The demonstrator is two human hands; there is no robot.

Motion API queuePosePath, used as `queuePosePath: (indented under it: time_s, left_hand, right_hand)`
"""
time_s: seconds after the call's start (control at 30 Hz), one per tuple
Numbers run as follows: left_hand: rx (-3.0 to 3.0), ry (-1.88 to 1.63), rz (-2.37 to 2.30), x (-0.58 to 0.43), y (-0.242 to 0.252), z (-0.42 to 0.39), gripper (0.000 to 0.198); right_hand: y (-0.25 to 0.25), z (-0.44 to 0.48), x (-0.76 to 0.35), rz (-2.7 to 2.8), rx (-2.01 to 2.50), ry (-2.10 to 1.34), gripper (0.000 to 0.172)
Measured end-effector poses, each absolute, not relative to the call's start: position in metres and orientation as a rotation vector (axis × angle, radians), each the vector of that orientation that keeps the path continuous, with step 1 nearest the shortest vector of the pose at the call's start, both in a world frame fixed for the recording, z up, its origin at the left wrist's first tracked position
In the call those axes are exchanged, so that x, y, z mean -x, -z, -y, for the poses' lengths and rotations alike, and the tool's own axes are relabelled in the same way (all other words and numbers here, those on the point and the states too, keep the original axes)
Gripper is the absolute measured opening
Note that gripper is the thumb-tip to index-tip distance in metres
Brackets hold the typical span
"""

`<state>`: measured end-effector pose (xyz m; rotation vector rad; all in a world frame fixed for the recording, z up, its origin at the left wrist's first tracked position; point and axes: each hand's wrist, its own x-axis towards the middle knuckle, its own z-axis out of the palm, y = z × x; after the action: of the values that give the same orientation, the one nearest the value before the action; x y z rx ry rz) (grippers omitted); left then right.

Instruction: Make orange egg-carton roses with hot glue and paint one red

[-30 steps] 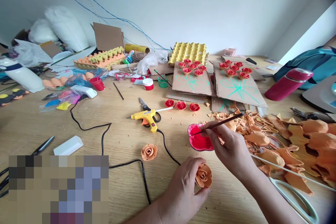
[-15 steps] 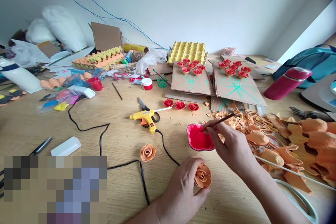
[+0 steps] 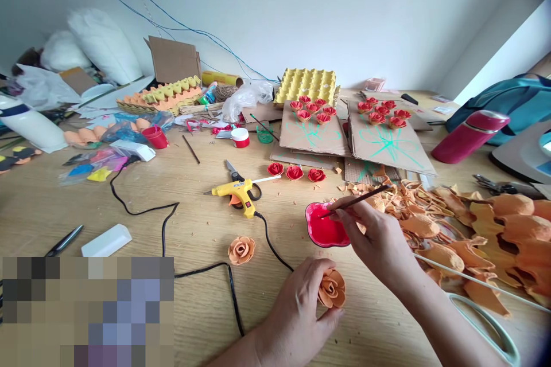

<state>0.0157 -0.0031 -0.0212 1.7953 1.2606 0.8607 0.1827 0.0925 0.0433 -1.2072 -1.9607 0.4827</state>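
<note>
An unpainted orange egg-carton rose (image 3: 332,289) is gripped between the thumb and fingers of my left hand (image 3: 301,304), low over the table. My right hand (image 3: 379,241) pinches a thin dark paintbrush (image 3: 359,199), whose tip is in the red paint dish (image 3: 316,232). A second orange rose (image 3: 241,250) lies on the table to the left. Behind the dish sit three red roses (image 3: 295,172) in a row. More red roses (image 3: 313,105) stand on cardboard pieces (image 3: 316,136) marked with green lines.
A yellow glue gun (image 3: 236,191) lies over scissors (image 3: 232,171), its black cord (image 3: 275,252) running towards my left hand. Orange carton scraps (image 3: 430,223) cover the right side. A pink flask (image 3: 471,136) and yellow egg tray (image 3: 306,85) are farther back. The lower left corner is blurred out.
The brush tip has shifted slightly left within the red paint, my right hand moving with it. My left hand and the rose stay almost in place.
</note>
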Motion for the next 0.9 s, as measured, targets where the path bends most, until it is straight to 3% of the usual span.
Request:
queuePosePath:
  time_s: [0.9]
  left_hand:
    - [-1.790, -0.847, -1.255, -0.016, 0.021, 0.004, 0.061]
  right_hand:
    - [-0.062, -0.093, -0.196, 2.084, 1.253, -0.379, 0.015]
